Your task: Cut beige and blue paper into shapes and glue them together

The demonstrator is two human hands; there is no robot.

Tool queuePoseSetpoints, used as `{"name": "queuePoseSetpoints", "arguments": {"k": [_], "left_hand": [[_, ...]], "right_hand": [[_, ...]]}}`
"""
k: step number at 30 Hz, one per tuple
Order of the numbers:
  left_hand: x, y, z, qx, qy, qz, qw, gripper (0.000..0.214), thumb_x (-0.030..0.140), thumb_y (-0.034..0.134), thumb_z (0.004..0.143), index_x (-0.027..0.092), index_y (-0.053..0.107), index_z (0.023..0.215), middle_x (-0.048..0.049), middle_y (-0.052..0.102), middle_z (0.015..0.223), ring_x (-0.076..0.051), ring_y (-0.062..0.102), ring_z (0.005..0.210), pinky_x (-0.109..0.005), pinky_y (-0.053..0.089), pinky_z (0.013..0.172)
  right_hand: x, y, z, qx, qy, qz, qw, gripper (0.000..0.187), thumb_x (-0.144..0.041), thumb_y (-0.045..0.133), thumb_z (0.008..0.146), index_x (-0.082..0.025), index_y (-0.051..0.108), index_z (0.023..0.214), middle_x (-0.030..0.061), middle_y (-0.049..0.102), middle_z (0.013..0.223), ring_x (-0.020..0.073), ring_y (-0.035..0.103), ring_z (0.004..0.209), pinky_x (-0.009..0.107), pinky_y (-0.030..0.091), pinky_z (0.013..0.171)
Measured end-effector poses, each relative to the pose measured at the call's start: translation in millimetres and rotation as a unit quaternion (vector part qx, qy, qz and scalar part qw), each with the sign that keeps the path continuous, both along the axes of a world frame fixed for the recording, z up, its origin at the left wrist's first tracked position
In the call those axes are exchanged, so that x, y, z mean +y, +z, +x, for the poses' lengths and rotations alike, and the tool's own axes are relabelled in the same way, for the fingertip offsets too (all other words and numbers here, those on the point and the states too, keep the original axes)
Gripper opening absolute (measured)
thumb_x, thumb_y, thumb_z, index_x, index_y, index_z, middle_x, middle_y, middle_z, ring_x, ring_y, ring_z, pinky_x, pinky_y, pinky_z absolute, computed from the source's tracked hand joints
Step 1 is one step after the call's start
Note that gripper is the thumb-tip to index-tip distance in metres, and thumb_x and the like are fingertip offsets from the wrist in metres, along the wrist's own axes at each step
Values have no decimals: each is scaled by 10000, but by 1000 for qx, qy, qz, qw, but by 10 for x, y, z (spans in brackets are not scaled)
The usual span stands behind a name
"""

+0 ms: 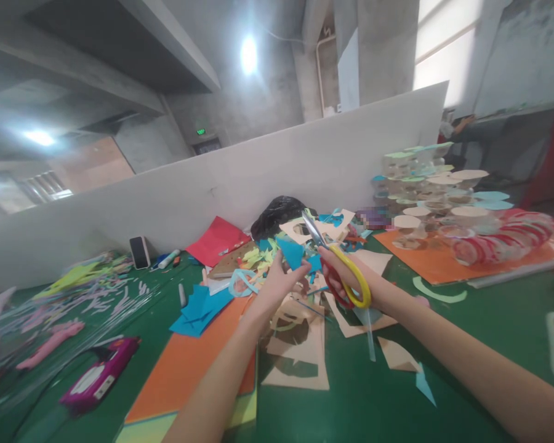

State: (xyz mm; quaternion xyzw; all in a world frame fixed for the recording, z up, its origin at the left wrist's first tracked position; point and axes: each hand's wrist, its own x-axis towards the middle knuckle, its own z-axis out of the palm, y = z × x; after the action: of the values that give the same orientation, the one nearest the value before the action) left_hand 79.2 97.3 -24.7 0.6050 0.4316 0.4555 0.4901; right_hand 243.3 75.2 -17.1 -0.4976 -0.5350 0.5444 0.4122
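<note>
In the head view my left hand (284, 280) pinches a small piece of blue paper (292, 252) between thumb and fingers. My right hand (336, 261) grips a pair of scissors (364, 289) with yellow and red handles. Their metal blades point up and away, close together, to the right of the blue paper and apart from it. Under both hands lies a heap of paper scraps, among them cream offcuts (298, 354) with cut-out holes. Several sheets of blue paper (200, 311) rest left of my left hand.
A pink power strip (101, 375), a phone (140, 252) and paper strips (120, 301) are on the left. Behind the heap sit a black plastic bag (279, 215) and a white partition (258, 172). Stacked cups with paper discs (410, 221) stand right on orange card (425, 271).
</note>
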Motion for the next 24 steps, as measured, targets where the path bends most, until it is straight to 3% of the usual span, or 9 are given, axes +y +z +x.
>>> {"name": "queuePoseSetpoints", "arguments": {"k": [2,5,7,10,14,17,21,24], "left_hand": [[60,30,-28,19,57,22,998,426,397,726,689,202,470,967,-33,659,825,-155,642,517,-308,540,490],[137,82,-235,70,172,60,981,268,383,588,758,191,500,924,-42,670,804,-168,665,573,-308,543,582],[139,117,-497,111,247,87,959,186,359,495,798,197,523,884,-24,665,798,-167,674,653,-291,533,663],[46,160,-983,201,322,93,921,159,352,490,785,202,535,754,2,611,632,-194,641,652,-290,486,660],[-136,157,-1518,337,358,65,868,151,323,552,740,220,529,632,28,488,463,-199,512,514,-292,373,570],[-223,118,-1772,407,387,57,826,175,272,564,724,236,454,593,29,444,493,-197,487,545,-278,318,570],[-279,108,-2026,465,428,38,774,170,309,488,806,242,428,662,-16,494,581,-246,542,627,-290,307,584],[-301,96,-2153,562,417,10,714,169,330,402,863,229,469,746,-82,602,712,-296,611,738,-309,342,608]], "right_hand": [[10,-6,5,15,-8,3,1000,516,-663,473,861,-215,454,605,-75,389,355,77,362,247,192,330,259],[31,-28,13,28,-1,8,1000,524,-672,465,860,-223,432,591,-74,372,344,82,352,245,196,321,246],[43,-45,20,34,4,1,999,542,-688,462,851,-228,413,568,-72,352,337,84,341,250,198,313,238],[42,-56,26,43,2,-2,999,544,-696,478,833,-229,417,562,-67,360,343,88,348,256,204,325,239],[11,-28,21,35,9,14,999,524,-664,500,835,-230,409,555,-67,366,353,92,372,258,206,335,250],[3,-3,17,22,5,4,1000,526,-639,519,837,-233,383,532,-67,353,343,85,359,256,202,321,250],[39,-31,26,29,5,-11,1000,512,-653,525,829,-229,422,559,-65,376,354,93,377,260,206,315,243],[73,-85,38,22,4,-7,1000,522,-678,527,817,-228,442,565,-60,389,359,102,393,263,218,339,249]]}}
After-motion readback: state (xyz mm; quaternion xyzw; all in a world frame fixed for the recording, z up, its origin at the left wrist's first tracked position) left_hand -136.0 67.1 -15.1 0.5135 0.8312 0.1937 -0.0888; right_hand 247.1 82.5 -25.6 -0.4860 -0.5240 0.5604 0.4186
